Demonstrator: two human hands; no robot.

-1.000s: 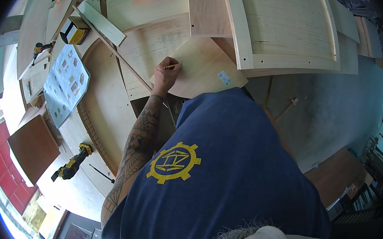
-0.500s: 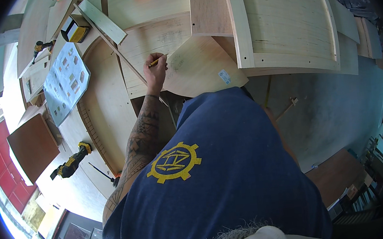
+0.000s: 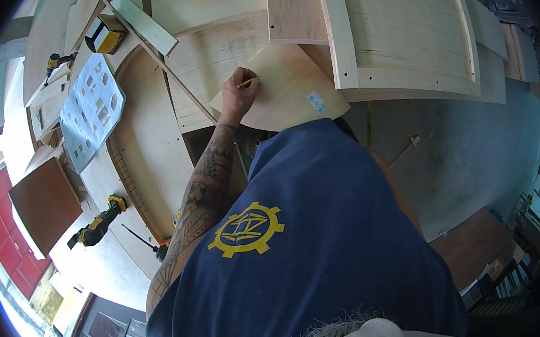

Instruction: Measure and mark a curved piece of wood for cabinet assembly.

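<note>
My left hand (image 3: 240, 94) is closed around a yellow pencil (image 3: 249, 82), its tip pointing right. Under the hand lies a loose thin plywood piece (image 3: 289, 90) with slanted edges and a small pale-blue sticker (image 3: 315, 102); the hand covers part of its left side. That piece rests on a larger pale wooden panel (image 3: 209, 61), close against my dark blue shirt. Of my right arm (image 3: 392, 180), only a strip shows along the shirt's right edge, and the hand is hidden.
A framed wooden panel (image 3: 405, 25) lies at the right, raised above the plywood. Left of me are a narrow wood strip (image 3: 168, 71), a printed sheet (image 3: 93, 110), a yellow-black box (image 3: 105, 35), a cordless power tool (image 3: 98, 223) and a screwdriver (image 3: 155, 248). A yellow strip (image 3: 369, 121) hangs beside my shirt.
My left hand has moved right with the pencil, farther over the plywood piece. It now covers the pencil marks seen there earlier, and the piece's left corner shows.
</note>
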